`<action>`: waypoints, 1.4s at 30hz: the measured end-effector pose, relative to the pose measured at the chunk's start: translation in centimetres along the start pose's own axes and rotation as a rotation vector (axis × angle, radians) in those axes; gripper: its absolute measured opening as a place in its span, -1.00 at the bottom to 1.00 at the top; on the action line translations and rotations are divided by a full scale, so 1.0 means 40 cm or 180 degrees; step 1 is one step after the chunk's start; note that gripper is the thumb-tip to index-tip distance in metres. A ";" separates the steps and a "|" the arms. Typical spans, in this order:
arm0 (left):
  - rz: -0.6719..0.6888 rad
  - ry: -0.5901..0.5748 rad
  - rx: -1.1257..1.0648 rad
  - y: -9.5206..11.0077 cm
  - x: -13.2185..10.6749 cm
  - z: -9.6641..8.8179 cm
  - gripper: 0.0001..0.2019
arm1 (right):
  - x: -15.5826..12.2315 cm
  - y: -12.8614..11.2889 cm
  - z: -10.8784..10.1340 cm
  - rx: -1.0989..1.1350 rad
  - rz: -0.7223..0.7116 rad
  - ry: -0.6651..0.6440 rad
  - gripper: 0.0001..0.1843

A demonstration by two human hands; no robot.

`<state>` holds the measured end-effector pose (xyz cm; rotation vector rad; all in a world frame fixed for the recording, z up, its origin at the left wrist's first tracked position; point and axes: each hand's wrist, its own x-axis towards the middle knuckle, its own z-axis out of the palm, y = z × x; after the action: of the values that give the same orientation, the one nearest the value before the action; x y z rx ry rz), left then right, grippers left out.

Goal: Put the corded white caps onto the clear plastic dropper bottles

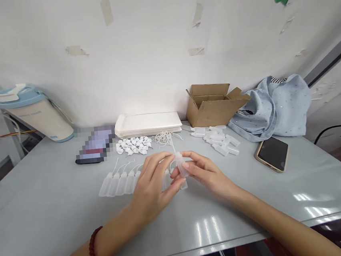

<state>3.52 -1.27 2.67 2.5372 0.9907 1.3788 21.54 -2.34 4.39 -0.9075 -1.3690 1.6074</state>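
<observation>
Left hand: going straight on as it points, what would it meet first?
Probably the small bottle in the right hand; the left hand looks almost against it, though depth is unclear.

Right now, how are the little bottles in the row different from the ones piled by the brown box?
The row bottles have thin white strings sticking out of their tops; on the pile bottles, I see no strings. The row bottles lie neatly side by side, while the pile bottles lie jumbled, pointing different ways. Both kinds are whitish, see-through and on the grey table.
</observation>
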 end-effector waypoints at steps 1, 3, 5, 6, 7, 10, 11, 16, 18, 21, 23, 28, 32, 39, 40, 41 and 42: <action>0.0134 -0.0047 0.0043 -0.001 0.001 0.001 -0.57 | 0.000 -0.001 0.001 0.0306 0.0070 -0.0103 -0.71; 0.0276 -0.0155 0.0053 -0.001 0.002 0.004 -0.50 | -0.001 0.000 0.005 0.0786 0.0160 -0.0283 -0.73; 0.0294 -0.0188 0.0049 -0.001 0.004 0.007 -0.48 | -0.002 0.000 0.010 0.1011 0.0218 -0.0366 -0.74; 0.0288 -0.0180 0.0041 0.000 0.005 0.008 -0.48 | -0.002 0.000 0.011 0.1034 0.0236 -0.0353 -0.75; 0.0290 -0.0165 0.0028 0.000 0.006 0.010 -0.50 | -0.001 -0.001 0.012 0.1021 0.0249 -0.0324 -0.75; 0.0376 -0.0122 -0.0033 0.003 0.008 0.013 -0.52 | 0.001 -0.010 0.005 0.0740 0.0212 -0.0222 -0.76; 0.0417 -0.0110 -0.0044 0.003 0.010 0.015 -0.52 | 0.002 -0.014 -0.001 0.0527 0.0171 -0.0202 -0.78; 0.0681 -0.0359 0.0032 -0.001 0.025 0.024 -0.55 | 0.005 -0.042 -0.054 -0.0998 0.0094 -0.0188 -0.82; 0.0768 -0.0609 0.0100 -0.003 0.035 0.029 -0.53 | 0.005 -0.051 -0.079 -0.1471 0.0302 -0.0338 -0.81; 0.0866 -0.0942 0.0205 -0.004 0.047 0.041 -0.51 | 0.006 -0.061 -0.107 -0.1784 0.0599 -0.0674 -0.77; 0.0900 -0.1097 0.0287 -0.003 0.050 0.051 -0.52 | 0.007 -0.062 -0.119 -0.1851 0.0657 -0.0793 -0.75; 0.0691 -0.1440 0.0477 0.001 0.052 0.073 -0.57 | 0.009 -0.049 -0.126 -0.2464 0.0587 -0.0639 -0.74; 0.0491 -0.1640 0.0523 0.006 0.046 0.081 -0.59 | 0.009 -0.030 -0.129 -0.2805 0.0433 -0.0469 -0.75; 0.0291 -0.1748 0.0540 0.011 0.030 0.080 -0.66 | 0.009 -0.021 -0.125 -0.2964 0.0492 -0.0425 -0.75; 0.0280 -0.1751 0.0532 0.011 0.030 0.079 -0.67 | 0.010 -0.022 -0.124 -0.2968 0.0498 -0.0427 -0.74; 0.0275 -0.1758 0.0522 0.012 0.030 0.077 -0.68 | 0.010 -0.022 -0.122 -0.2963 0.0502 -0.0425 -0.75; 0.0271 -0.1759 0.0516 0.013 0.030 0.076 -0.68 | 0.011 -0.022 -0.121 -0.2953 0.0506 -0.0423 -0.75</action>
<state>6.62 -0.33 1.92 2.8564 0.9152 0.5558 25.86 0.04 4.54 -1.4728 -2.2418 1.1078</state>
